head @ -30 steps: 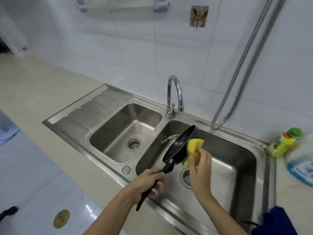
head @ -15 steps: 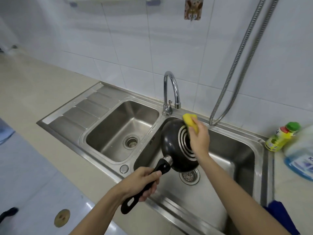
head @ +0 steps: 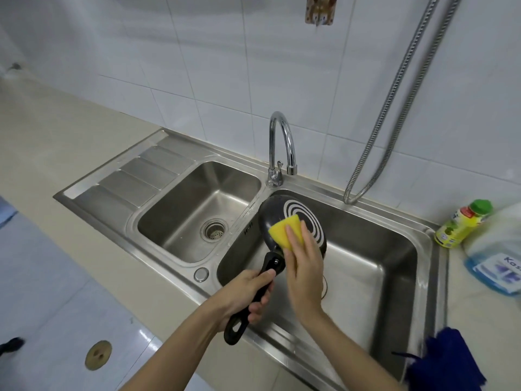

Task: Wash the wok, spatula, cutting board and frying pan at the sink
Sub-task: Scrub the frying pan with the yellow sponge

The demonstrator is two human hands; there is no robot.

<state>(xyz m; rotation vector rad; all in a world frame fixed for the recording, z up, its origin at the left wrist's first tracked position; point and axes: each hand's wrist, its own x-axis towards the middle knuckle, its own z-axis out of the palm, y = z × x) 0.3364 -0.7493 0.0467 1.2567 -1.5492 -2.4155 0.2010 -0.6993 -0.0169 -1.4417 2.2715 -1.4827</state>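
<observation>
The left hand [head: 244, 294] is wrapped tight around the black handle of the frying pan [head: 275, 221]. The pan is turned over, so its dark bottom with white rings faces up. It is held up over the right bowl of the sink [head: 366, 266], close to the wall between the two bowls. The handle points down toward the person, and its end with a hole sticks out below the left hand, over the front edge of the sink.

The right hand [head: 306, 266] presses a yellow sponge [head: 284, 230] flat on the bottom of the pan, near where the handle joins. The fingers lie straight on top of the sponge. The two hands are very close together, almost touching by the handle.

The tap [head: 282, 145] stands behind the pan, between the two bowls. No water comes out of it. The left bowl has a round drain [head: 214, 229] in the middle.

On the counter to the right stands a yellow bottle [head: 462, 224] with a green cap. Just beside it is a big blue bottle [head: 499, 258]. A dark blue cloth [head: 445, 362] lies near the front right corner. A shiny hose [head: 394, 108] hangs down the white tiled wall
</observation>
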